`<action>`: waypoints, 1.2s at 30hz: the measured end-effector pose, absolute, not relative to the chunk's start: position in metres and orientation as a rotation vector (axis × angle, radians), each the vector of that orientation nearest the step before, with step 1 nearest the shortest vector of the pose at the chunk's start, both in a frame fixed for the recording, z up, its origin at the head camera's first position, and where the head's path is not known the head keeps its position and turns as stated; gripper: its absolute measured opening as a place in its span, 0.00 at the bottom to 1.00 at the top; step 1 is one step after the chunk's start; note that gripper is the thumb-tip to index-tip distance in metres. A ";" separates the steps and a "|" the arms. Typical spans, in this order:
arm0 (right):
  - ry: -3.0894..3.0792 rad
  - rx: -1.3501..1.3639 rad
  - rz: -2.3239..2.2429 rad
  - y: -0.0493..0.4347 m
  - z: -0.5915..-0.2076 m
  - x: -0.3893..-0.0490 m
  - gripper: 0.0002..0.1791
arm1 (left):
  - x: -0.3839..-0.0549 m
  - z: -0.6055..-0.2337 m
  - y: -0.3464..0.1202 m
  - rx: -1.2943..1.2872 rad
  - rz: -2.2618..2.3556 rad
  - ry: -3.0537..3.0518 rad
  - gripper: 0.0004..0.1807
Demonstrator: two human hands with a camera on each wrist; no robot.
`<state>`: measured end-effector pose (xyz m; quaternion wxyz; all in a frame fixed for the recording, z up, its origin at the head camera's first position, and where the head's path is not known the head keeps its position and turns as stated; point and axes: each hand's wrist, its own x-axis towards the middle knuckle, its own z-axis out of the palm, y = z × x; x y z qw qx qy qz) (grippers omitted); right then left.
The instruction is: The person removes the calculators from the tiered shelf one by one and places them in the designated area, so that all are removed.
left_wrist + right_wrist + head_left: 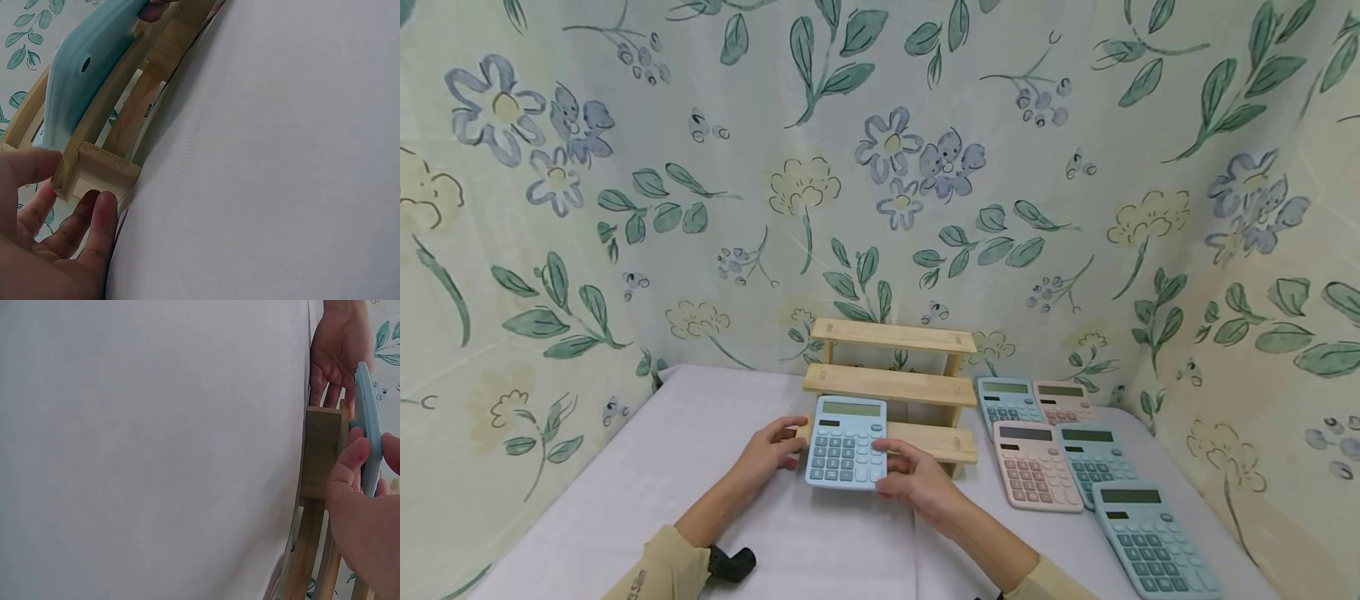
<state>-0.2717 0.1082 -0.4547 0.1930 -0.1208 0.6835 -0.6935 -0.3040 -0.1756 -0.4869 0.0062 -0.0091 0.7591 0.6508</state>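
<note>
A light blue calculator [847,443] leans, tilted, on the lowest step of a wooden three-step stand [891,383], display end up. My right hand [925,485] pinches its right edge, thumb on the key side and fingers behind; the right wrist view shows the calculator [370,425] edge-on between them. My left hand [769,450] is at the left end of the lowest step, with loosely bent fingers. In the left wrist view, the left thumb and fingertips [103,209] are around the plank's end, beside the calculator's lower corner [56,128]; firm contact there is unclear.
On the white-covered table [715,433], right of the stand, lie several calculators: a pink calculator [1037,467], a front blue calculator [1153,542], a blue calculator [1093,458] and others behind. A floral curtain [880,100] hangs behind and along both sides.
</note>
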 end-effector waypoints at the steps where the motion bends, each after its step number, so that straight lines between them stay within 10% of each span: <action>1: 1.919 -0.339 -1.946 0.108 -0.455 -0.272 0.36 | -0.304 -0.487 -0.176 -0.032 2.037 2.372 0.23; 36: 1.870 -0.304 -1.950 0.139 -0.435 -0.260 0.34 | -0.305 -0.485 -0.175 -0.046 2.033 2.382 0.22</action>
